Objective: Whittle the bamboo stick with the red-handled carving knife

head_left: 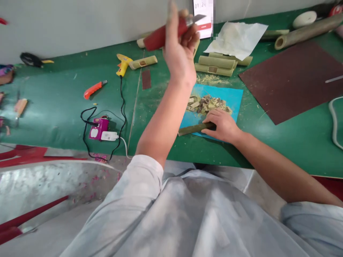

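My left hand [180,46] is raised above the table, closed round the red handle of a knife [163,35] whose blade points right. My right hand [223,125] rests on the near edge of a blue cutting mat [235,98], fingers wrapped over a green bamboo strip [193,129] that lies flat and sticks out to the left. A heap of cut bamboo chips [207,104] sits on the mat just beyond that hand.
Green table cover [294,142]. Split bamboo pieces [215,65] and white paper [237,37] lie behind the mat, a dark brown sheet [292,80] at right, a long bamboo pole [308,33] far right. Yellow glue gun [122,65], orange utility knife [94,89], magenta charger [98,129] at left. A phone [203,18] stands at the back.
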`<state>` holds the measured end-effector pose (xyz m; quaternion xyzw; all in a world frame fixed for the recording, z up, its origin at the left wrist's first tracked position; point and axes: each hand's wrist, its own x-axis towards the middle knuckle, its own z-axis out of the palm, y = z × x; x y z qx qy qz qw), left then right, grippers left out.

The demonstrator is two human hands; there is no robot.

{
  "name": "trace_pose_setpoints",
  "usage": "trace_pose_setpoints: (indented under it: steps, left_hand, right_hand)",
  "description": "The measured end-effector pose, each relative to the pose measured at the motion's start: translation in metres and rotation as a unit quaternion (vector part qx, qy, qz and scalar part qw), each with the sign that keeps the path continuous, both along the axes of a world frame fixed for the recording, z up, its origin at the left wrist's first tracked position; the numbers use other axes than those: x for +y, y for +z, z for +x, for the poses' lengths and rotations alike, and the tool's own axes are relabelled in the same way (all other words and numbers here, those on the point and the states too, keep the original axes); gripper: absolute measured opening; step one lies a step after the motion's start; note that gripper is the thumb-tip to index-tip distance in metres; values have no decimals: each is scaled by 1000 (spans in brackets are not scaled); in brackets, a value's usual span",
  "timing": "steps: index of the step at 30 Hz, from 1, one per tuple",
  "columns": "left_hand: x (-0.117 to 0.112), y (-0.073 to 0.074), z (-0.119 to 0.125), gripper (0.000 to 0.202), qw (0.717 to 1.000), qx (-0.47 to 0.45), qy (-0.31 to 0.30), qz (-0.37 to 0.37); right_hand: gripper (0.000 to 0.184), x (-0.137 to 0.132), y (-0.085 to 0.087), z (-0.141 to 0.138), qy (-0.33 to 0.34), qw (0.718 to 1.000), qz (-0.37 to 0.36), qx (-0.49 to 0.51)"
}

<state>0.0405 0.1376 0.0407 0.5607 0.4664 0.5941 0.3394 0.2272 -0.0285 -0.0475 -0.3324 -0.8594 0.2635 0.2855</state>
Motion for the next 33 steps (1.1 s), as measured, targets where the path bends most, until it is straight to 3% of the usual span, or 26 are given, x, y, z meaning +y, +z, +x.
trace_pose_setpoints:
  steps: [2,4,6,8,11,16,22,33]
  left_hand:
    - [-25,9,18,45,998,-56,6,16]
    - [-70,6,17,47,998,3,-14,53]
    - [-117,-4,-4,45,985,104,-73,115]
    - [-156,-15,-32,24,966,182,-113,142]
    - [-190,-30,-60,10,963,229,-95,108]
    - [-205,-46,-52,10,969,218,-115,27]
    - [-204,-41,-34,13,981,180,-76,-13]
    - [-192,-66,-9,22,995,90,-29,-32]
  right_hand:
    - [16,0,0,-1,2,1000,-6,0]
    - [18,0,0,-1,1,1000,-9,2]
    - [17,-1,0,-1,0,1000,-14,5]
    - [17,-1,0,-1,1,1000,-18,5]
    - [18,-1,-1,-1,2,1000,-18,0]
    - [19,-3,-1,0,-5,1000,-12,-4]
    - [16,-12,3,-3,-41,998,32,-19]
    - [8,-17,1,-8,-91,995,-6,-42]
